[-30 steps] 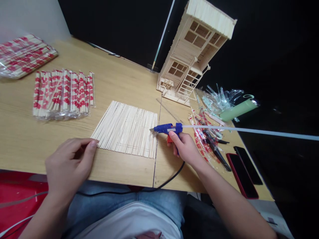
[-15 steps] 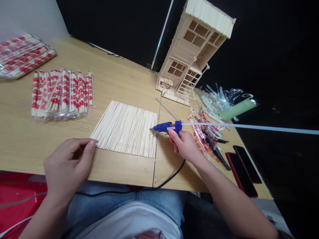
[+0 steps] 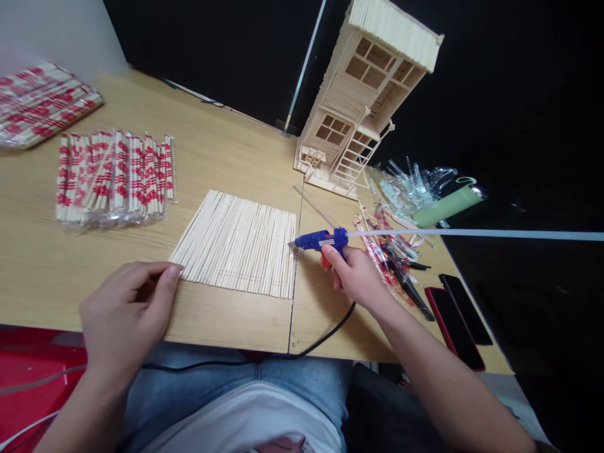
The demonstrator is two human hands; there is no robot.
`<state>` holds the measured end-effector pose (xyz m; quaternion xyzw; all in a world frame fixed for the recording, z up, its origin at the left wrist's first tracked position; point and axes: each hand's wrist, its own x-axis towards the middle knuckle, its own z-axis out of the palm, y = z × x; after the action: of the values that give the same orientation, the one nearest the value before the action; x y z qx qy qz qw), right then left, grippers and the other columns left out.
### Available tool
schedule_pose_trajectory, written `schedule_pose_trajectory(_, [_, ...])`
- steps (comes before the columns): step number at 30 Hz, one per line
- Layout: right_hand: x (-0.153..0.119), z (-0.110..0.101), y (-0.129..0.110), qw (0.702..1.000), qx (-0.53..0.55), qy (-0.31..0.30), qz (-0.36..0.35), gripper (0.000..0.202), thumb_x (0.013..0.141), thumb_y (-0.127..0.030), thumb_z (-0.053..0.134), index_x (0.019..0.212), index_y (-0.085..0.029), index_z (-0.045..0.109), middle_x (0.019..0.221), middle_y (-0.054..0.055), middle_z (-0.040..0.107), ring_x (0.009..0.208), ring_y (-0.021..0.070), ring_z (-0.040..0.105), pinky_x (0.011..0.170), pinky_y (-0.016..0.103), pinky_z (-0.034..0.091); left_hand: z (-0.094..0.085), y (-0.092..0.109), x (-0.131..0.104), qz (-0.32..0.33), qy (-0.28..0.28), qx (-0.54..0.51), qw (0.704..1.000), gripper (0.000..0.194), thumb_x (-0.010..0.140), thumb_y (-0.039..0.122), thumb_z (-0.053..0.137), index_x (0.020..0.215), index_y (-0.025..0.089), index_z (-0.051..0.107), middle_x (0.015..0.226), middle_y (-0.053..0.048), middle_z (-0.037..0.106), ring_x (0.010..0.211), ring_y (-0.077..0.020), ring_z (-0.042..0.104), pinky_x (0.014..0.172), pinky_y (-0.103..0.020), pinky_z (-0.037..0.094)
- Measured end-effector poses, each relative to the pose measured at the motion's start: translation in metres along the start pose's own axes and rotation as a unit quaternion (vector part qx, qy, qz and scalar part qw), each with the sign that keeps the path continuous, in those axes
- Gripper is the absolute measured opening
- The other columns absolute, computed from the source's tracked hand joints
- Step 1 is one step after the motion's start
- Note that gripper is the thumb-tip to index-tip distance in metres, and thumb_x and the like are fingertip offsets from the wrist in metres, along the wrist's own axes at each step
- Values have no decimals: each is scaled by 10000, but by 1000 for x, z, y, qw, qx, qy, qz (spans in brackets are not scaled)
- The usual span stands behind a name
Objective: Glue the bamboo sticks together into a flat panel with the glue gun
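A panel of pale wooden sticks (image 3: pixel 236 245) laid side by side rests flat on the table. My left hand (image 3: pixel 134 308) pinches the panel's near left corner between thumb and forefinger. Wrapped round a blue hot glue gun (image 3: pixel 314 240) is my right hand (image 3: pixel 356 274), with a finger at the red trigger. The gun's nozzle points left, at the panel's right edge; whether it touches the wood I cannot tell. A long translucent glue stick (image 3: pixel 472 234) sticks out of the gun's back, and a black cord (image 3: pixel 330 332) trails below it.
A stick-built model house (image 3: pixel 349 113) stands at the back. Wrapped chopsticks (image 3: pixel 116 176) lie to the left, with another pack (image 3: pixel 44 104) behind. On the right are plastic wrappers (image 3: pixel 377 251), a green bottle (image 3: pixel 446 206), a black-handled tool (image 3: pixel 410 289), a red-edged phone (image 3: pixel 453 327) and a black phone (image 3: pixel 465 308).
The glue gun in my right hand has shifted slightly right, from over the panel towards its right edge. My left hand stays at the corner.
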<state>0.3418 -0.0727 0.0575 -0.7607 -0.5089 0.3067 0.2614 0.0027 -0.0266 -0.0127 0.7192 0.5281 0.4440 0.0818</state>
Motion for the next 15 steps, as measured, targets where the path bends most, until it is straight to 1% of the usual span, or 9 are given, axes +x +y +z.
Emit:
schedule_pose_trajectory(3, [0, -1, 0, 1000, 17, -2, -6, 512, 957, -622, 494, 713, -194, 631, 421, -22, 542, 367, 128, 518, 472, 245, 401, 0, 0, 0, -2, 0, 0, 1000, 223, 944, 368, 647, 888, 173, 737, 813, -19, 715, 721, -131, 639, 678, -241, 457])
schedule_pose_trajectory(7, [-1, -1, 1, 1000, 1, -2, -4, 522, 965, -625, 482, 717, -193, 640, 424, -12, 561, 384, 130, 533, 485, 243, 404, 0, -1, 0, -3, 0, 5, 1000, 217, 942, 370, 649, 888, 180, 737, 813, -15, 716, 723, -133, 642, 670, -240, 454])
schedule_pose_trajectory(15, [-1, -2, 1, 998, -58, 6, -4, 547, 973, -655, 428, 679, -219, 580, 423, -2, 570, 412, 164, 580, 521, 268, 429, 1, -2, -1, -5, 3, 2, 1000, 215, 937, 380, 653, 885, 189, 735, 808, -14, 715, 706, -136, 635, 658, -249, 453])
